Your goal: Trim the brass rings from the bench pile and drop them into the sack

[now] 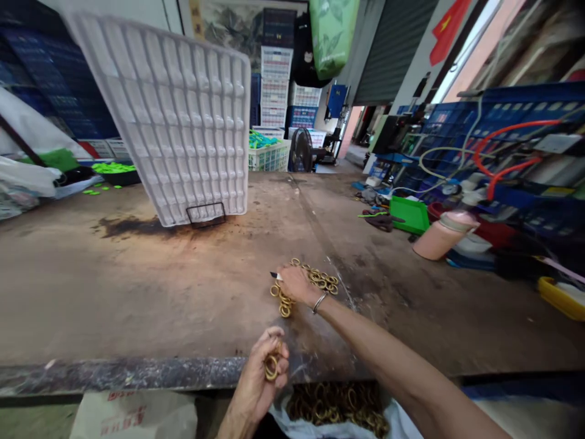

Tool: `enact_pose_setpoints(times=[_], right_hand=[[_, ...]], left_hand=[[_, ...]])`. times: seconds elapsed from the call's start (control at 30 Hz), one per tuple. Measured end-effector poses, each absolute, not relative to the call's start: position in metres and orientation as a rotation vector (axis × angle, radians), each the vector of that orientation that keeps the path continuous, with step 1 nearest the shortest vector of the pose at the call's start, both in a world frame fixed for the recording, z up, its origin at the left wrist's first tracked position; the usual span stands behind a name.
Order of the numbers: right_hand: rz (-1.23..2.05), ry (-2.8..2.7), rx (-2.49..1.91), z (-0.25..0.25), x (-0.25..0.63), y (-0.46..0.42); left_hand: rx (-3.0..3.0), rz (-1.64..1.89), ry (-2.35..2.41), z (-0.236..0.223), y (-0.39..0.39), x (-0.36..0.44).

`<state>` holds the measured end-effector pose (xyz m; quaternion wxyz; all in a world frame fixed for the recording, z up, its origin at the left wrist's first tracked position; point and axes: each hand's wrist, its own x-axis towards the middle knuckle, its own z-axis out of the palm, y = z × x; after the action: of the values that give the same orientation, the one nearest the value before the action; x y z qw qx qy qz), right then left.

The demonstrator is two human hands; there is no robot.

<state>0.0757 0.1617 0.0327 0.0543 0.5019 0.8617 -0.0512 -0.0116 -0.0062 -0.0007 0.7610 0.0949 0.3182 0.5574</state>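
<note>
My left hand (262,372) is closed at the table's front edge, with brass-coloured rings (271,368) held in its curled fingers. My right hand (297,284), with a bracelet at the wrist, is farther forward on the tabletop. It is over a loose pile of similar rings (322,280), some of which it hides. From its closed fingers juts a small tool with a dark flat tip and a white part (275,276); its exact kind is unclear. Below the table edge, a bag of many darker rings (338,405) lies between my arms.
A white ribbed plastic tray (196,122) stands upright on a wire stand (205,213) at the left. To the right are a pink pump bottle (445,235), a green tray (409,214) and a yellow container (562,297). A fan (301,149) and stacked crates (275,85) stand behind the table (114,305).
</note>
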Motion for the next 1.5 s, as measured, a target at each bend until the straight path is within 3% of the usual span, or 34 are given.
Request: enact_pose_setpoints(times=[0.27,0.63,0.93,1.03,1.3,1.5], right_hand=[[-0.102,2.587,1.433,0.025,0.057,0.174],[-0.01,2.696,1.384,0.021,0.057,0.159],[-0.068,2.834,1.538,0.033,0.075,0.155],[-0.381,2.942,1.692,0.032,0.091,0.147],[-1.998,2.73,1.889,0.006,0.139,0.091],[-2.468,2.347,1.958,0.0,0.15,0.051]], left_hand=[[0.037,1.288,0.716,-0.011,0.006,-0.011],[0.271,1.261,0.767,-0.046,0.026,-0.009],[0.213,1.297,0.867,-0.032,0.02,-0.004],[0.252,1.348,0.976,-0.019,0.015,0.002],[0.687,1.419,1.164,0.007,0.003,0.018],[0.921,1.336,1.242,0.009,-0.003,0.032]])
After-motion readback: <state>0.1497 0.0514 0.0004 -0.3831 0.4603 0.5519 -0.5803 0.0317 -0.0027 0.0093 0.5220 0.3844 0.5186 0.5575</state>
